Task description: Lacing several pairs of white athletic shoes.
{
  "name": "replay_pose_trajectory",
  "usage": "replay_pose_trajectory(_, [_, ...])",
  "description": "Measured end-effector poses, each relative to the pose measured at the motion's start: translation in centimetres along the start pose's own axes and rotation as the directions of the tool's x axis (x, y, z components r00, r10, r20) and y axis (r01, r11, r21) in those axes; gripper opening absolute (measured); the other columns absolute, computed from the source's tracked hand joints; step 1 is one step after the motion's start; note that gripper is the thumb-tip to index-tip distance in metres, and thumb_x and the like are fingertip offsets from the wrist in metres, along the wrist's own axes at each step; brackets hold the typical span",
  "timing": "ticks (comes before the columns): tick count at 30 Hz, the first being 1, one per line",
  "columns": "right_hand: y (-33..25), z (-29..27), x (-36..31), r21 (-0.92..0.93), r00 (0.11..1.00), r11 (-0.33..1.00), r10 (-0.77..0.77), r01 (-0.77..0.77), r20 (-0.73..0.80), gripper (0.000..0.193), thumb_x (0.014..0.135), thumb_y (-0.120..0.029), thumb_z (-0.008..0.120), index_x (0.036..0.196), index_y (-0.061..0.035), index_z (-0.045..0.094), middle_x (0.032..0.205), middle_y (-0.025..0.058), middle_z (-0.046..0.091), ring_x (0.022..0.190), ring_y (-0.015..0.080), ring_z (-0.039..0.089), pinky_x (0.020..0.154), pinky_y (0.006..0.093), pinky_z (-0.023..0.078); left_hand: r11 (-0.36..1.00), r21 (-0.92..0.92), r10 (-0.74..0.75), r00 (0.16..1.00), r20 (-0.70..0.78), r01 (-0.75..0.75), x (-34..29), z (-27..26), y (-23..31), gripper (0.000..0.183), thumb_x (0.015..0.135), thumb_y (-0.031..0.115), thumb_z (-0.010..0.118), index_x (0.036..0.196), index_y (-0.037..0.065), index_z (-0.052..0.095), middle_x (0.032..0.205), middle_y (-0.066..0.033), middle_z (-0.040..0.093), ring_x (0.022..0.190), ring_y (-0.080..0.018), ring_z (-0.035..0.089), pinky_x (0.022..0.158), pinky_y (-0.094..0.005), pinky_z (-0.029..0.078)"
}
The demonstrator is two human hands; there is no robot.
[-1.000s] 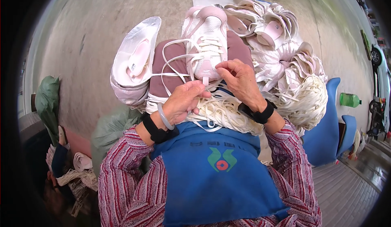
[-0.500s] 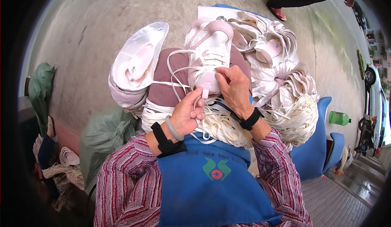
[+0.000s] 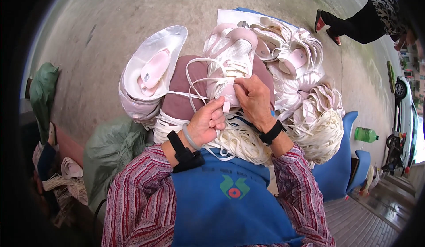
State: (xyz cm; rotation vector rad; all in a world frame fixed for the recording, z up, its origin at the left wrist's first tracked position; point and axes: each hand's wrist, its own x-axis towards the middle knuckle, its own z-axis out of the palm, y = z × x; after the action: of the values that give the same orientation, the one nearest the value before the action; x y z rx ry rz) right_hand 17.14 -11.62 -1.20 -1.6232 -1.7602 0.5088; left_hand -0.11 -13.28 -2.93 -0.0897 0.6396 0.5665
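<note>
A white and pink sneaker upper [image 3: 230,47] lies across my lap, its toe pointing away from me and a white shoelace [image 3: 193,67] partly threaded through it. One length of the lace loops out to the left. My left hand [image 3: 208,122] is closed, with thumb and forefinger pinching the near left edge of the upper by the tongue. Opposite it, my right hand [image 3: 255,100] pinches the upper's right edge beside the tongue. Whether a lace end is between those right fingertips is hidden. Beneath both wrists rests a bundle of loose white laces [image 3: 241,138].
Nested shoe uppers [image 3: 152,76] stand at my left, more uppers [image 3: 301,63] at my right with a lace heap [image 3: 321,136]. Green sacks [image 3: 113,151] lie left. A blue chair [image 3: 334,169] and green bottle [image 3: 366,134] are right. A person [image 3: 363,25] walks at far right.
My hands stay at nearly the same spot on the upper, the right fingers slightly shifted. The person in the background has walked further right. The view has tilted a little.
</note>
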Motion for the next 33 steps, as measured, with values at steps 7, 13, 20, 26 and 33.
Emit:
replay_pose_trajectory(7, [-0.4,0.2,0.0,-0.112,1.0,0.993,-0.022,0.021,-0.005,0.008,0.082,-0.013,0.066,0.087,-0.0075,0.066,0.081,0.0107,0.057,0.068,0.0317,0.061,0.059,0.0412,0.049,1.0,-0.023,-0.018,0.999,0.031,0.019,0.0,0.1,0.1,0.016,0.097,0.023,0.057,0.082,0.02,0.053,0.05,0.0092,0.039,0.038,-0.0032,0.033,0.044,-0.0212,0.03])
replay_pose_trajectory(13, [-0.4,0.4,0.1,-0.151,0.998,0.986,-0.063,0.064,0.009,0.007,0.082,-0.013,0.065,0.084,-0.0063,0.062,0.082,0.0102,0.056,0.065,0.0309,0.061,0.057,0.0417,0.049,0.998,-0.061,-0.03,0.999,0.02,0.031,0.0,0.2,0.2,0.019,0.101,0.022,0.049,0.084,0.016,0.054,0.049,0.0087,0.04,0.037,-0.0037,0.034,0.043,-0.0208,0.031])
replay_pose_trajectory(20, [-0.5,-1.7,0.2,-0.116,0.995,0.99,-0.085,0.078,-0.057,0.005,0.081,-0.009,0.064,0.083,-0.0051,0.06,0.077,0.0103,0.054,0.059,0.0279,0.057,0.053,0.0369,0.047,0.996,0.09,-0.009,0.995,-0.096,0.018,-0.8,0.6,0.3,0.014,0.099,0.024,0.052,0.089,0.015,0.055,0.054,0.0085,0.042,0.038,-0.0029,0.031,0.043,-0.0202,0.03])
replay_pose_trajectory(26, [-0.1,-7.2,0.6,0.664,0.9,0.645,0.425,-0.377,0.098,0.007,0.093,-0.01,0.055,0.092,-0.0039,0.059,0.081,-0.0014,0.058,0.072,0.006,0.053,0.066,0.0244,0.045,0.955,0.291,-0.009,0.985,-0.172,0.06,-3.3,0.0,2.0,0.018,0.098,0.023,0.05,0.102,0.007,0.058,0.065,0.0061,0.044,0.044,-0.0024,0.032,0.045,-0.0218,0.032])
replay_pose_trajectory(33, [-3.1,-5.4,2.4,0.943,0.927,0.169,0.298,-0.286,0.227,0.009,0.1,-0.016,0.04,0.095,-0.0101,0.045,0.082,0.0034,0.055,0.08,0.0182,0.059,0.081,0.0331,0.049,0.872,0.49,0.06,0.992,-0.114,0.004,-6.2,0.9,4.0,0.022,0.098,0.018,0.048,0.11,0.002,0.056,0.069,0.003,0.048,0.046,-0.0026,0.034,0.048,-0.0201,0.036])
